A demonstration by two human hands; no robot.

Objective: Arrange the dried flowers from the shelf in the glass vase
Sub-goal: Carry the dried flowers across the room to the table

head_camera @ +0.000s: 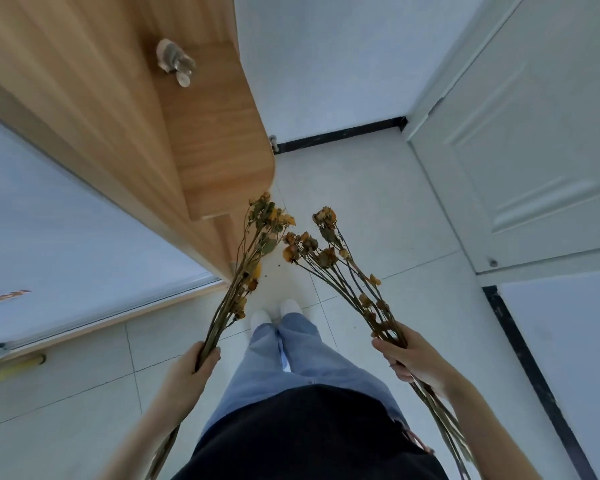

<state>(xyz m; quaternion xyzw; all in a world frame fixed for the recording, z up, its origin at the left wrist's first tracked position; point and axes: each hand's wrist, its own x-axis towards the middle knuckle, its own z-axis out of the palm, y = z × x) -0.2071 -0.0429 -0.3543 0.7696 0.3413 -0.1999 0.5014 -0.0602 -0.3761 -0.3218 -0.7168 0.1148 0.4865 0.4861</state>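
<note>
My left hand (pixel 189 370) grips the stems of one bunch of dried flowers (pixel 262 233), whose yellow-brown heads point up toward the wooden shelf (pixel 219 133). In my right hand (pixel 413 358) I hold a second bunch of dried flowers (pixel 321 245), its heads fanning up and left and its stem ends trailing down past my wrist. Both bunches hang over the tiled floor in front of my legs. No glass vase is in view.
The wooden shelf unit rises at the left with a small grey figurine (pixel 175 60) on its upper board. A white door (pixel 534 133) stands at the right, with a white wall and black skirting (pixel 340 133) ahead. A white panel (pixel 66 254) lies left.
</note>
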